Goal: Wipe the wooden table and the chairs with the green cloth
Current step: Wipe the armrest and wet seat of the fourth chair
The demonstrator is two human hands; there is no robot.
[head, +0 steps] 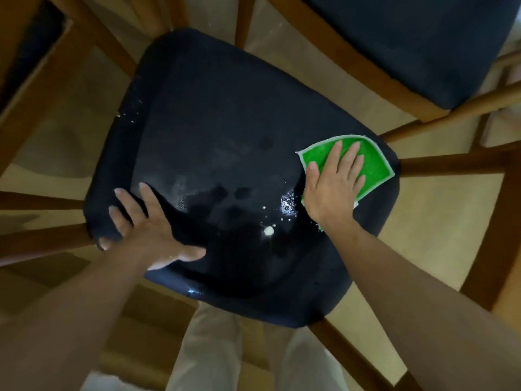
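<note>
From the head view, the step in hand is wiping a chair seat [225,136], a dark padded one on a wooden frame, seen from straight above. The right hand [335,182] lies flat on the green cloth [372,162] with its fingers straight and spread, pressing the cloth down rather than gripping it; the cloth sits at the right edge of the seat, close to the right corner, with a bit of it showing beneath the wrist. The left hand [149,224] rests at the left edge of the seat, fingers spread and bent over the rim, thumb lying along the near part of the cushion; it seems to be steadying the chair, holding nothing else. Between the hands, toward the near middle of the seat, lie a white blob [268,230] and a scatter of small specks [289,203], with wet-looking dark patches beside them (more pale specks sit near the far left edge). A second chair [423,46] stands beyond the far right corner, seemingly not yet wiped. The table itself is not clearly in view. The next move, I judge, calls for sweeping the cloth leftward across the blob under firm flat pressure, while the left hand keeps the seat from shifting.
</note>
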